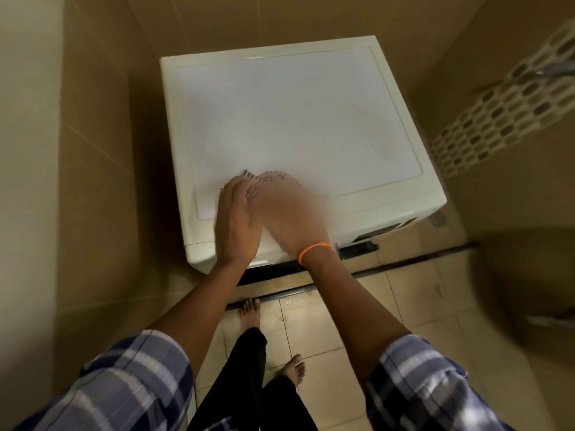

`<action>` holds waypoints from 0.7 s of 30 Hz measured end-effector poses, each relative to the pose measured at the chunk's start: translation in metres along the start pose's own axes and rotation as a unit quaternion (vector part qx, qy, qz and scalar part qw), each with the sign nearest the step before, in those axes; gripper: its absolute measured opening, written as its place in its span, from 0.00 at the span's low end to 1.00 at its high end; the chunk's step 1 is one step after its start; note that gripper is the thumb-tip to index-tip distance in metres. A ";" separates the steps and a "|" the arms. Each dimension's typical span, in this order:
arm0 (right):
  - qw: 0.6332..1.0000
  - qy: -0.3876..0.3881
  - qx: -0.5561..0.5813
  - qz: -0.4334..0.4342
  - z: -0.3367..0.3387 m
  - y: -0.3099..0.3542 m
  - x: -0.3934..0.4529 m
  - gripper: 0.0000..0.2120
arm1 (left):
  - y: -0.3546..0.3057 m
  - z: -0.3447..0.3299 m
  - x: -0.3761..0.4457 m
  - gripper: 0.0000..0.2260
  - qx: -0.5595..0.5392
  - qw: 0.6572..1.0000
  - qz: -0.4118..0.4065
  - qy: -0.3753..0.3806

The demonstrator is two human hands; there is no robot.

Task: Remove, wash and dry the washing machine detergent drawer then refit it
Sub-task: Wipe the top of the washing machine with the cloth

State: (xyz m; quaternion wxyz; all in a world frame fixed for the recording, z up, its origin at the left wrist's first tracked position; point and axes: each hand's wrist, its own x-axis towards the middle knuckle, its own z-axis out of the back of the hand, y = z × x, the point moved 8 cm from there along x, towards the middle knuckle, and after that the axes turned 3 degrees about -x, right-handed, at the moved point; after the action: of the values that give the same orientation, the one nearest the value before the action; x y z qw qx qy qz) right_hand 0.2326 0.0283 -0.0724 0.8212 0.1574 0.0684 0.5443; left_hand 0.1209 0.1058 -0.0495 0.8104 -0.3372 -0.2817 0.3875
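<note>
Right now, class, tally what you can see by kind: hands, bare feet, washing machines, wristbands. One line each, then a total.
Hands: 2 (left, right, blurred)
Feet: 2 ()
Washing machine: 1
Orange wristband: 1
Total: 6

I see the washing machine (298, 126) set against the back wall (280, 17). My left hand (238, 225) and right hand (289, 216) meet over its near-left top, possibly around something blurred.
</note>
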 end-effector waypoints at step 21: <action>0.939 -0.125 -0.036 -0.319 0.068 -0.190 -0.053 0.24 | -0.058 -0.079 0.013 0.16 -0.081 0.989 -0.069 0.099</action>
State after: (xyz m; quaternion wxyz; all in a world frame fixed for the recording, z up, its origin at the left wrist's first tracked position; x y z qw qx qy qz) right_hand 0.3959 -0.1009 -0.0751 0.9588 0.1645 -0.0080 0.2315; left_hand 0.2101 0.0632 -0.0514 0.8292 -0.4178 -0.2536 0.2711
